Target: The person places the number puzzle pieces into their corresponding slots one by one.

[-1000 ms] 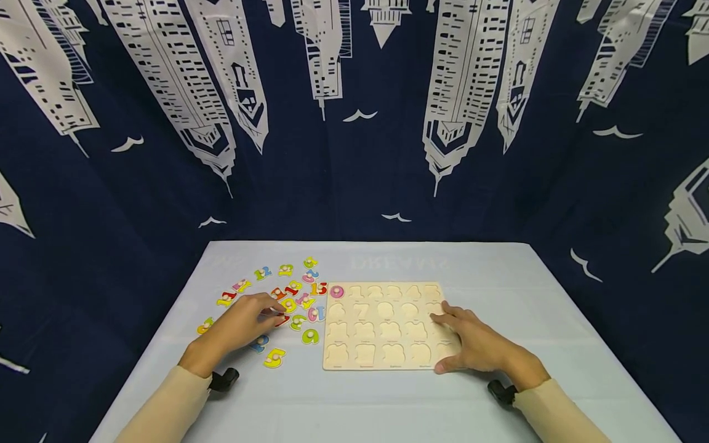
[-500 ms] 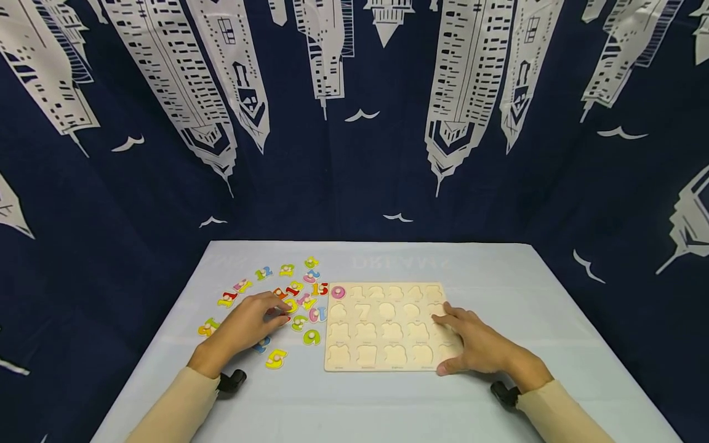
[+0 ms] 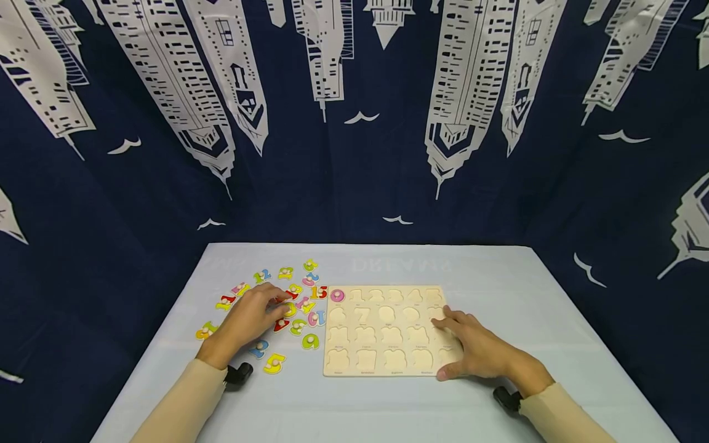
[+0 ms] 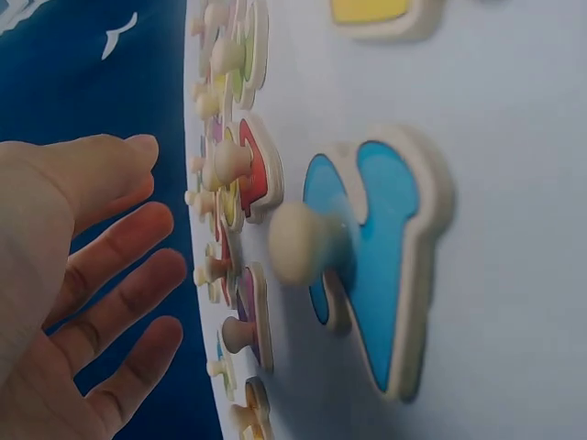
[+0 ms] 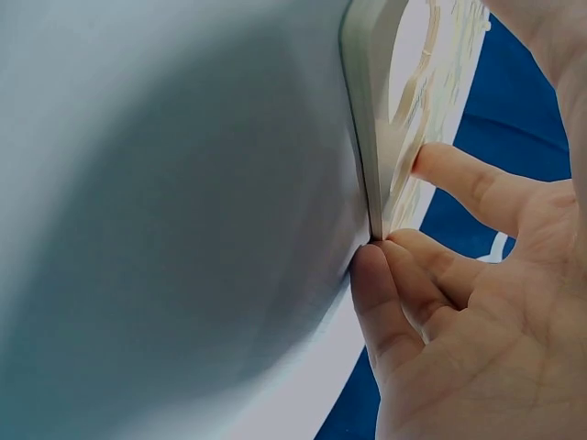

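Observation:
My left hand [image 3: 249,317] hovers over a cluster of colourful wooden number pieces. In the left wrist view its fingers are loosely bent, with nothing between them. A red piece [image 3: 281,324] lies just under its thumb, and a blue 2 [image 3: 258,349] with a round peg lies nearer the wrist. On the right side of the wooden number puzzle board [image 3: 382,371] rests my right hand [image 3: 479,354]. Its thumb is at the near corner and its fingers lie at the right edge. A pink 0 [image 3: 336,296] sits in the top-left recess; other visible recesses are bare.
A yellow 5 [image 3: 274,363] and a green piece [image 3: 310,341] lie left of the board. A red-and-yellow 15 [image 3: 319,292] is right at its left edge. The white table [image 3: 354,412] ends at a dark blue curtain [image 3: 332,184] with printed buildings.
My left hand has moved slightly right and away from me, leaving the red piece below its thumb in fuller view. The right hand stays at the board's edge.

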The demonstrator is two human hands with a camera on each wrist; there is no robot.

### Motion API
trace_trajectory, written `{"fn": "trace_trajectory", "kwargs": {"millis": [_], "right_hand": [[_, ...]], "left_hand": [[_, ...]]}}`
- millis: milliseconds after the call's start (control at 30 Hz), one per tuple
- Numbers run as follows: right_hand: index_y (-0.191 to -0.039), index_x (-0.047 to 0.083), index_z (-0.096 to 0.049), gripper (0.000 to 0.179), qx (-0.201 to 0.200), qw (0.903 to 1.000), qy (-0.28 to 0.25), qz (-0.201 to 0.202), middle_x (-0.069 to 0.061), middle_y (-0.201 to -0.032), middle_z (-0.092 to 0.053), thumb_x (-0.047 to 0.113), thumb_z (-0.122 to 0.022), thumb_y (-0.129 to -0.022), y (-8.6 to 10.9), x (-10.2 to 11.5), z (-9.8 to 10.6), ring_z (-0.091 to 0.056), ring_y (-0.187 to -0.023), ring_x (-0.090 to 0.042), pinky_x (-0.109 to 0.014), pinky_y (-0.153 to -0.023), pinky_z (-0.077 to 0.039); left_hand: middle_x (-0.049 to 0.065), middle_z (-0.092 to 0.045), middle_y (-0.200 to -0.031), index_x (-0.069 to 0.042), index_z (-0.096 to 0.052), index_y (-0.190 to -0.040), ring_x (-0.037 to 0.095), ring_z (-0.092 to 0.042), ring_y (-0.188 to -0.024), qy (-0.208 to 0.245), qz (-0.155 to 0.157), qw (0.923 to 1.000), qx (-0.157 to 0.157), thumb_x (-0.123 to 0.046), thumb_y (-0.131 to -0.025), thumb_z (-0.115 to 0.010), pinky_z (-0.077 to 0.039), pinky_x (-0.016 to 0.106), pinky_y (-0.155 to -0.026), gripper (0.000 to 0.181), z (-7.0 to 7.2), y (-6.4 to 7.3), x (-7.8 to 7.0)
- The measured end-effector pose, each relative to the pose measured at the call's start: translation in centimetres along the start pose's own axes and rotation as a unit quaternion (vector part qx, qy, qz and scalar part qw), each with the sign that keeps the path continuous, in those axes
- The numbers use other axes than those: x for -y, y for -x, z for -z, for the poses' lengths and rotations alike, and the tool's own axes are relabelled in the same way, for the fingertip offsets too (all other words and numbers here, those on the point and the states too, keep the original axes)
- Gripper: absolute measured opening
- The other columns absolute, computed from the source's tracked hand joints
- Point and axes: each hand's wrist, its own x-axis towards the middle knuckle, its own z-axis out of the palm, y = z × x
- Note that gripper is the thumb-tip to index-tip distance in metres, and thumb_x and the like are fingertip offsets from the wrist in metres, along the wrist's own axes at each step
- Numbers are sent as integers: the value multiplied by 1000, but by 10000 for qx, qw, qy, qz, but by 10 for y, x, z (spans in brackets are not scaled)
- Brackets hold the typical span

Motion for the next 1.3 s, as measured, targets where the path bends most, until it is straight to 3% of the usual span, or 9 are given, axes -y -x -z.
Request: {"fn": "trace_trajectory", "kwargs": {"millis": [400,633,800,967,1167,1300], "right_hand": [[-168,5,-59,121,220,9997,6,-51,-40,-182,-34,64,-106,-74,-2,0,1,-41,-165,-62,-77,-128,-46],[-166,5,-58,120,332,9994,49,-62,-39,-181,-36,64,-107,-74,-4,2,2,-40,-167,-61,-75,-128,-47],[-165,5,-59,120,255,9997,42,-48,-39,-180,-38,64,-107,-73,-5,1,5,-41,-166,-61,-75,-128,-47],[-166,6,-60,121,174,9998,39,-27,-39,-180,-39,66,-107,-72,-5,0,0,-43,-164,-60,-75,-127,-48],[-165,6,-61,122,84,10000,37,-6,-39,-179,-40,67,-107,-70,-3,-2,-2,-45,-162,-60,-75,-125,-49],[-166,8,-61,123,7,10000,95,21,-37,-179,-41,70,-105,-69,-6,-3,-2,-47,-161,-57,-73,-125,-50]], "left_hand": [[9,-81,-125,-10,-87,-131,33,-74,-119,-180,191,9995,-178,-14,-102,-90,-60,57,-109,29,-5,-16,18],[14,-80,-140,-12,-87,-132,43,-71,-141,-128,103,9998,87,-13,-103,-88,-56,66,-122,29,-5,-22,27],[12,-82,-140,-13,-90,-128,43,-72,-141,-262,97,9990,352,-16,-105,-87,-55,67,-123,23,-7,-28,25],[6,-85,-135,-15,-91,-126,39,-74,-139,-224,176,9987,418,-14,-106,-86,-55,65,-125,20,-6,-26,28],[12,-82,-143,-12,-86,-135,40,-72,-142,29,364,9984,438,-13,-105,-87,-50,67,-130,31,-7,-20,34],[16,-80,-145,-9,-83,-138,42,-70,-145,22,500,9981,359,-14,-105,-88,-38,70,-138,34,-6,-19,38]]}}
